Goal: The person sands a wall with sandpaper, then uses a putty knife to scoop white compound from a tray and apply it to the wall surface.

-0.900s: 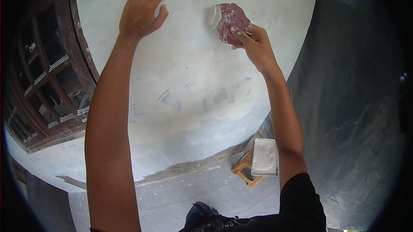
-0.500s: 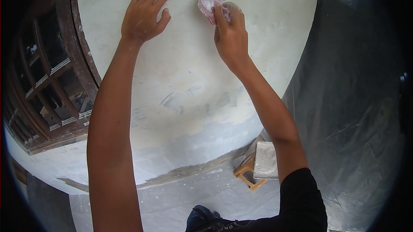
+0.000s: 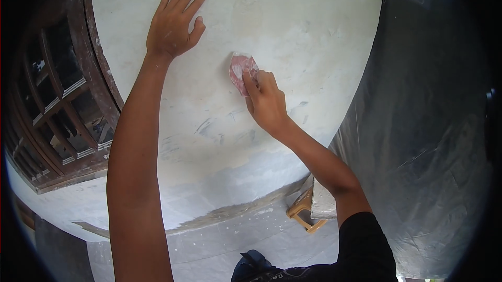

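Note:
My left hand (image 3: 175,20) lies flat against the upper part of the pale wall (image 3: 209,99), fingers spread, holding nothing. Lower and to the right, my right hand (image 3: 268,99) grips a pinkish, white-smeared piece (image 3: 240,68) and holds it against the wall. It looks thin and pliable, perhaps sandpaper or a scraper; its exact kind I cannot make out. Part of it is hidden behind my fingers. Dark scuffs and grey patches mark the wall below my hands.
A brown wooden window frame (image 3: 99,57) with glass panes borders the wall on the left. Dark plastic sheeting (image 3: 418,125) hangs to the right. A tan stool (image 3: 300,211) with a whitish block-like item (image 3: 323,201) stands low on the speckled floor covering (image 3: 251,229).
My right hand has slid down the wall and slightly left, taking the pinkish piece along. My left hand stays flat in nearly the same place.

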Motion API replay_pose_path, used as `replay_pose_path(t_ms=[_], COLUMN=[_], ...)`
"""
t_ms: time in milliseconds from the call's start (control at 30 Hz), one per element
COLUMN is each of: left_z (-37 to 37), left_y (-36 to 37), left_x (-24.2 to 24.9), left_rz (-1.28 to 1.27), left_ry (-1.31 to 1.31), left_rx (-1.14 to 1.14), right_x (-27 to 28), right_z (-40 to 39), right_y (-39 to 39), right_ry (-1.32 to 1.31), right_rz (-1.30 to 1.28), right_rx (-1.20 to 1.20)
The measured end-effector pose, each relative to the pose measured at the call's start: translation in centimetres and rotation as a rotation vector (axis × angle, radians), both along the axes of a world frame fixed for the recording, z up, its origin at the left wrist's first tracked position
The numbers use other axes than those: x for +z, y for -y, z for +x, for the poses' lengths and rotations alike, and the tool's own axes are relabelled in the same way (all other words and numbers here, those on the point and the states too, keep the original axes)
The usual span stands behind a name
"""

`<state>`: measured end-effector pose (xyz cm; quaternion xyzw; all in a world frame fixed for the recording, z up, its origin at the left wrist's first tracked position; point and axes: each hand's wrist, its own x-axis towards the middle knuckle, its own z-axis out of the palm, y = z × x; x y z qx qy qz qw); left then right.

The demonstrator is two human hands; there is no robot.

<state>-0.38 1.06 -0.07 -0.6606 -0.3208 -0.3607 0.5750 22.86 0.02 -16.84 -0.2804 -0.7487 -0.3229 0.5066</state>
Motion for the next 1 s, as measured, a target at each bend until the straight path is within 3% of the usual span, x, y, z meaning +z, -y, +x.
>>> replay_pose_path(t_ms=[67,267,400,600,733,867,1000], left_z=[0.0,0.1,0.1,0.0,0.1,0.1,0.1], left_y=[0.1,0.2,0.3,0.1,0.1,0.1,0.1], left_x=[-0.2,-0.2,0.1,-0.1,-0.1,-0.2,0.0], left_rz=[-0.023,-0.023,-0.029,0.005,-0.009,-0.016,-0.022], left_ry=[0.000,0.000,-0.005,-0.016,-0.004,-0.002,-0.007], left_rx=[-0.015,-0.014,-0.021,0.010,0.004,-0.014,-0.015], right_x=[2.0,11.2,8.6,-1.8,3.3,10.8,9.1], right_z=[1.4,1.2,-1.1,-0.5,1.1,0.6,-0.4], right_y=[1.5,-2.6,-5.4,-2.0,0.8,-2.0,-4.5], right_ry=[-0.052,-0.175,-0.063,0.138,-0.063,-0.137,-0.073], right_rz=[-0.069,0.381,0.236,-0.030,-0.032,0.105,0.143], right_rx=[0.086,-0.080,-0.161,-0.022,0.156,0.034,0.007])
